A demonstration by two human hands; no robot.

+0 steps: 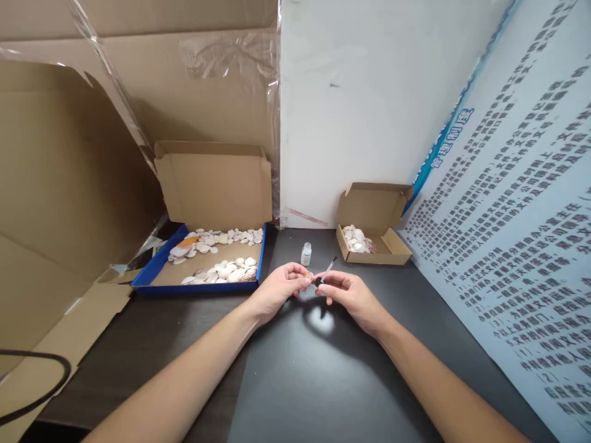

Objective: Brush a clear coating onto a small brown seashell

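My left hand (281, 284) pinches a small pale shell (308, 276) between thumb and fingertips above the dark table (323, 381). My right hand (344, 290) grips a thin brush (329, 268) with a dark cap, its tip touching or almost touching the shell. The two hands meet at the middle of the table. A small clear bottle (305, 253) stands open just behind them.
A wide flat cardboard box (203, 255) with a blue base holds several shells at the left rear. A smaller cardboard box (372, 237) with shells sits at the right rear. Large cardboard sheets stand at left; a printed poster (508, 234) leans at right.
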